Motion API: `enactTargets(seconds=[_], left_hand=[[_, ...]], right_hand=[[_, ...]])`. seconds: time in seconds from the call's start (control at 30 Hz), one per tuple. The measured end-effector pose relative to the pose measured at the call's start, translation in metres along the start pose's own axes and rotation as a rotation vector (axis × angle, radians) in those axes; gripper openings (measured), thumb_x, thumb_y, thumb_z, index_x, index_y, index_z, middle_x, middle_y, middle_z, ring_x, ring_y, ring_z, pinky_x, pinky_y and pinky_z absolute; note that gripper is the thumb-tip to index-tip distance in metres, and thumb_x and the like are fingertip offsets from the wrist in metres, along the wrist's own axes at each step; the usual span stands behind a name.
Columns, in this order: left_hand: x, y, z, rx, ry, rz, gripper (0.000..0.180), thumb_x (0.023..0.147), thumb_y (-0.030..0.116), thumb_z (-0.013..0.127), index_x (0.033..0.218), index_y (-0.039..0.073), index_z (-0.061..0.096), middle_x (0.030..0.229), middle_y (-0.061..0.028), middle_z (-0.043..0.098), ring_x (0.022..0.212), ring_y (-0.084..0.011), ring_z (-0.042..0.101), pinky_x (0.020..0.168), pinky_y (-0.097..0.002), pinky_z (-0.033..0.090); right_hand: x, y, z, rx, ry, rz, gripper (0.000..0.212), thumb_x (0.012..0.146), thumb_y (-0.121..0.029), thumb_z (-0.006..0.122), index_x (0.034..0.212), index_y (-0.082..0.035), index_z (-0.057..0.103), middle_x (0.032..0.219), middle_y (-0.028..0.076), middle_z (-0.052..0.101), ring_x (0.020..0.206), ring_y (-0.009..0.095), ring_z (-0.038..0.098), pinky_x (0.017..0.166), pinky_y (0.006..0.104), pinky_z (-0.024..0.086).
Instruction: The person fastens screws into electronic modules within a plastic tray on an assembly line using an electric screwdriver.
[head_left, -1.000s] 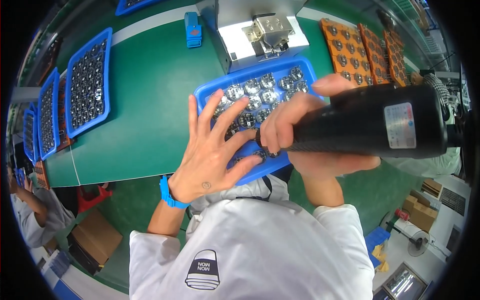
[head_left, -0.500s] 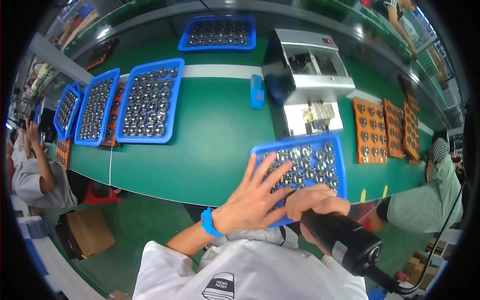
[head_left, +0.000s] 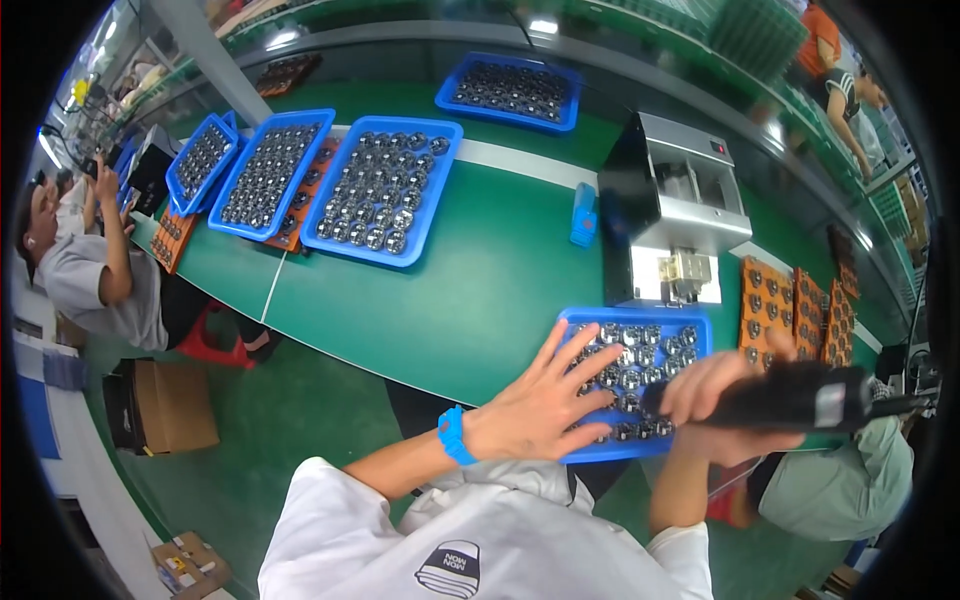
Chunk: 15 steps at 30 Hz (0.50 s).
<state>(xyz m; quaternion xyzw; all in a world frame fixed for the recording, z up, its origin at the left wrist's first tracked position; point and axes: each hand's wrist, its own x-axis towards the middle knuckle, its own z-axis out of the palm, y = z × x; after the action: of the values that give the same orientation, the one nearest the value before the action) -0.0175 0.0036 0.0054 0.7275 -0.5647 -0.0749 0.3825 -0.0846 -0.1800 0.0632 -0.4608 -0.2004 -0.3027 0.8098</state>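
Observation:
A blue tray (head_left: 697, 318) with rows of small round metallic parts (head_left: 628, 378) sits at the near edge of the green bench. My left hand (head_left: 540, 408), a blue band on its wrist, spreads its fingers over the tray's left side and the parts there. My right hand (head_left: 712, 400) grips a black corded electric screwdriver (head_left: 800, 395), held almost level above the tray's right side. Its front end points left over the parts; motion blurs it, so I cannot tell whether the tip touches one.
Behind the tray stands a silver and black machine (head_left: 680, 200), with a blue tool-like object (head_left: 583, 215) left of it. More filled blue trays (head_left: 428, 225) are at left and back. Orange boards (head_left: 768, 300) stand at right. Co-workers sit on both sides.
My view has turned, so the bench appears tilted and shifted right. The screwdriver has swung from pointing down toward me to nearly level. My left hand remains spread on the tray.

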Motion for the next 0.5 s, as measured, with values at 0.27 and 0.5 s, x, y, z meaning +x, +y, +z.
enactTargets(seconds=[0.27,0.5], left_hand=[[-0.005,0.0,0.0,0.044,0.182,-0.03,0.038,0.077,0.029,0.073,0.107,0.007,0.065,0.137,-0.0215,0.044,0.13,-0.0451,0.037,0.108,-0.062,0.025],[0.017,-0.01,-0.011,-0.174,0.368,-0.584,0.034,0.088,0.004,0.06,0.121,-0.004,0.054,0.11,-0.0146,0.059,0.068,-0.0139,0.054,0.059,-0.0266,0.046]], right_hand=[[0.065,-0.021,-0.02,-0.104,0.054,-0.202,0.104,0.083,-0.079,0.036,0.145,0.0,0.014,0.067,0.011,0.049,0.045,0.02,0.049,0.043,0.0362,0.047],[0.071,-0.021,-0.037,-0.13,0.024,-0.257,0.096,0.085,-0.077,0.038,0.145,-0.003,0.024,0.071,0.009,0.047,0.048,0.019,0.047,0.047,0.0354,0.046]])
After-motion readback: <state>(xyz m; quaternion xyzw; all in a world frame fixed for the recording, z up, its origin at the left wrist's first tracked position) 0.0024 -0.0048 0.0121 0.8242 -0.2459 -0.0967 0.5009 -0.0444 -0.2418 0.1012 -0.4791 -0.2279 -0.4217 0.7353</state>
